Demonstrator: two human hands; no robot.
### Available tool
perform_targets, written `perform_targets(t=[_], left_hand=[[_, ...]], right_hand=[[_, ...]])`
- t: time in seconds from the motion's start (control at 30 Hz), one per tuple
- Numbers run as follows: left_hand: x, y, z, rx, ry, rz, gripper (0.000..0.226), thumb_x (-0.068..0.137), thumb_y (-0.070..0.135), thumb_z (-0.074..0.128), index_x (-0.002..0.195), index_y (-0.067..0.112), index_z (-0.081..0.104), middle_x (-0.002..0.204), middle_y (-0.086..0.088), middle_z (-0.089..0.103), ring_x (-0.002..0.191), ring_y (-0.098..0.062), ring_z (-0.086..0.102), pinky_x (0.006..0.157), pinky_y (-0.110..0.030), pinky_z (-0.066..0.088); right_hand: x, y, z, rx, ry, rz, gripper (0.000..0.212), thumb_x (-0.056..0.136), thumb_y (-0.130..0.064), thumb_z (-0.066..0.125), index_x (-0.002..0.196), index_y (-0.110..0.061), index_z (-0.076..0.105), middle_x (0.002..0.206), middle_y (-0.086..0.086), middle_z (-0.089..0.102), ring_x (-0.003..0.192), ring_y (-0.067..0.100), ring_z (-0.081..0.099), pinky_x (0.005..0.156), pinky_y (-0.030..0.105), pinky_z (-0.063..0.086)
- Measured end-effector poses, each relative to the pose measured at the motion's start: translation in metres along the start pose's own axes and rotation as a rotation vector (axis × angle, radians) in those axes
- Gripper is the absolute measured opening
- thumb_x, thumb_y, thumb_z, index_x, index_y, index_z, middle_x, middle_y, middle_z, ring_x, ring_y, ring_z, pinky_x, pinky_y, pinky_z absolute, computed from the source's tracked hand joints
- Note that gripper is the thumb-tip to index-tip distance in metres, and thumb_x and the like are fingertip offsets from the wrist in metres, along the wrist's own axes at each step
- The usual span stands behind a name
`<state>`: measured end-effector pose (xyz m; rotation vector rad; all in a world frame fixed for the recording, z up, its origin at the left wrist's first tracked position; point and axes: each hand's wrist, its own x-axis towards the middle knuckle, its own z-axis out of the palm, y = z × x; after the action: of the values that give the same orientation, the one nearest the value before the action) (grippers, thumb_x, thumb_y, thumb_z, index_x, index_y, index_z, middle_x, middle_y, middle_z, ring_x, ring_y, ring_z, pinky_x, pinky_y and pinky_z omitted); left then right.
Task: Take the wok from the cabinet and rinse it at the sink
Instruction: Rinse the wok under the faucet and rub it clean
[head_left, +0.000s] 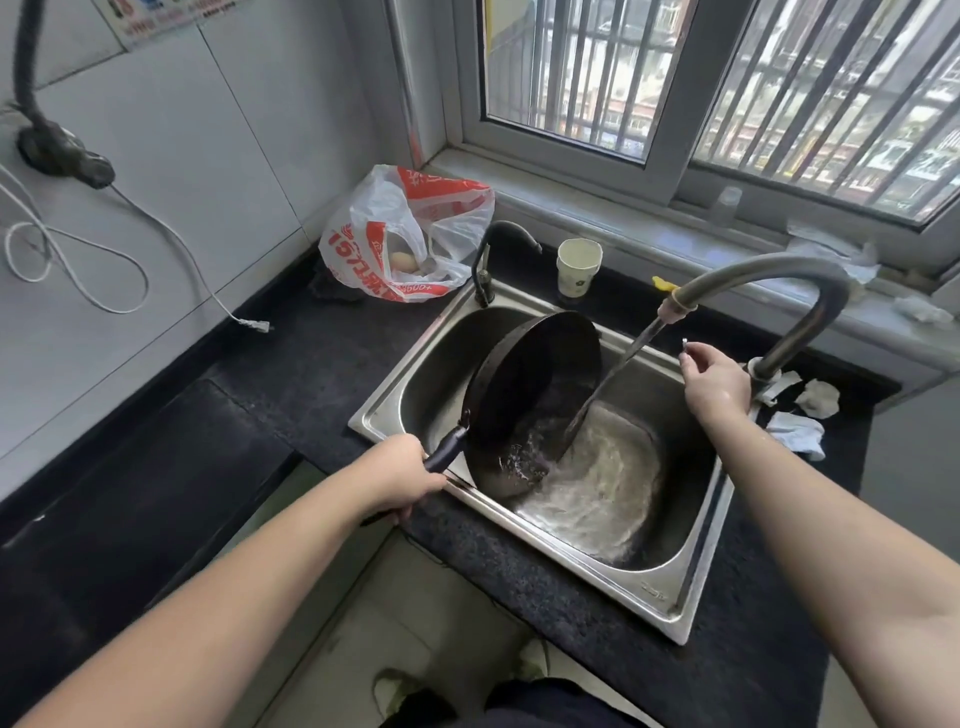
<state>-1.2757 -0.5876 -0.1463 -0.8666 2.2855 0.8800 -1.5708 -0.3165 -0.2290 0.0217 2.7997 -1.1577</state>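
A black wok (530, 395) stands tilted on its edge inside the steel sink (691, 582), its inside facing right. My left hand (400, 475) grips the wok's dark handle (447, 448) at the sink's left rim. Water runs from the curved grey tap (769, 280) in a slanted stream onto the wok's lower edge and splashes over the sink floor. My right hand (714, 379) is at the tap's small metal lever (684, 344), fingers curled around it, close to the tap's base.
A red-and-white plastic bag (405, 239) with an egg-like thing lies at the counter's back corner. A small second tap (488, 260) and a paper cup (578, 266) stand behind the sink. Crumpled tissues (800, 410) lie right of the tap. A white cable (104, 260) hangs on the wall.
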Motion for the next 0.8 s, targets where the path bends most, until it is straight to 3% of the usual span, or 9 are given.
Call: perform_targets(t=[0.37,0.63,0.8], left_hand=[[-0.025,0.001,0.006,-0.382,-0.121,0.016,0.017,0.093,0.018,0.056,0.081,0.007,0.05,0.059,-0.004,0.052,0.038,-0.012,0.045,0.036,-0.021,0.038],[-0.021,-0.005,0.053,-0.5,-0.183,0.033,0.023,0.088,0.008,0.064,0.072,0.007,0.047,0.057,-0.005,0.05,0.034,-0.01,0.044,0.033,-0.02,0.039],[-0.01,-0.007,0.075,-0.531,-0.193,0.013,0.02,0.085,0.002,0.057,0.069,0.007,0.047,0.056,-0.007,0.05,0.036,-0.012,0.044,0.034,-0.02,0.039]], right_hand=[[0.0,-0.001,0.001,-0.027,-0.004,-0.015,0.032,0.096,-0.033,0.053,0.123,-0.022,0.064,0.12,0.005,0.068,0.113,0.028,0.059,0.091,0.03,0.041],[-0.003,-0.002,0.0,-0.02,-0.01,0.004,0.032,0.096,-0.034,0.052,0.124,-0.024,0.064,0.121,0.005,0.067,0.114,0.026,0.058,0.091,0.028,0.039],[-0.005,-0.005,-0.003,-0.025,-0.023,0.02,0.033,0.096,-0.035,0.053,0.126,-0.026,0.062,0.123,0.003,0.066,0.115,0.024,0.057,0.087,0.025,0.036]])
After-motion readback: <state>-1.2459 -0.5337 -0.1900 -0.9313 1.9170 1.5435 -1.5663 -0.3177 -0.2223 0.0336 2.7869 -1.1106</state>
